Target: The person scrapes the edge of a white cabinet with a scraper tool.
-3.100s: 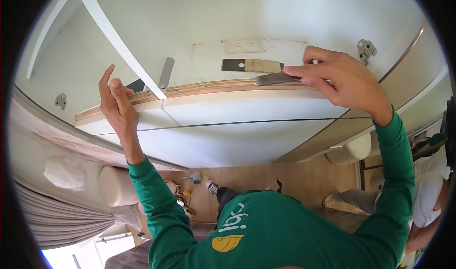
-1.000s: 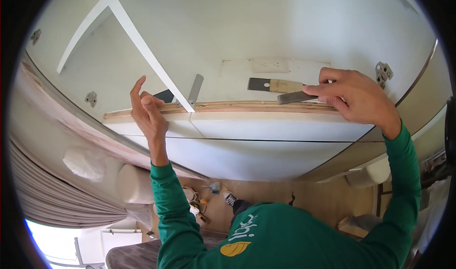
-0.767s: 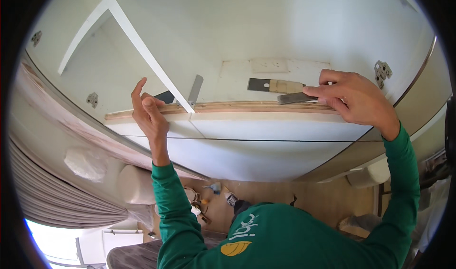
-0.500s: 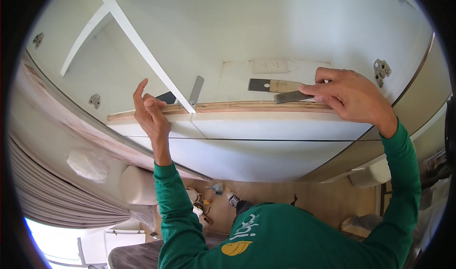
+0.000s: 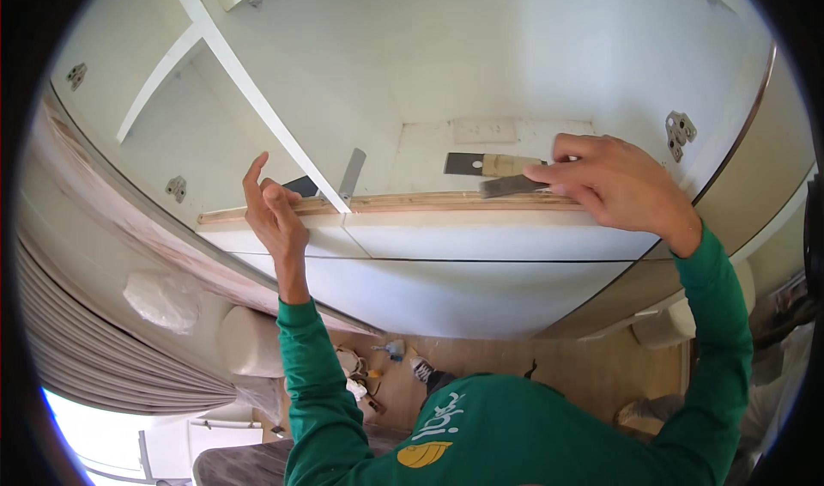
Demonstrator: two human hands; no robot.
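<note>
My right hand is closed round a flat grey bar, which lies along the raw wooden front edge of a white cabinet. Its exact kind is unclear. Just behind it, on the cabinet floor, rests a scraper with a dark blade and a pale handle, partly hidden by my fingers. At the left end of the edge, my left hand rests with its fingers apart and nothing seen in it. Beside it are a dark flat piece and a thin grey metal strip next to the divider.
A white upright divider splits the cabinet interior. Metal hinge plates are fixed to the side walls. White drawer fronts lie below the edge. On the floor are several tools; a grey curtain hangs at left.
My right hand has slid slightly left along the wooden edge with the grey bar. My left hand stays at about the same spot. The view has shifted a little.
</note>
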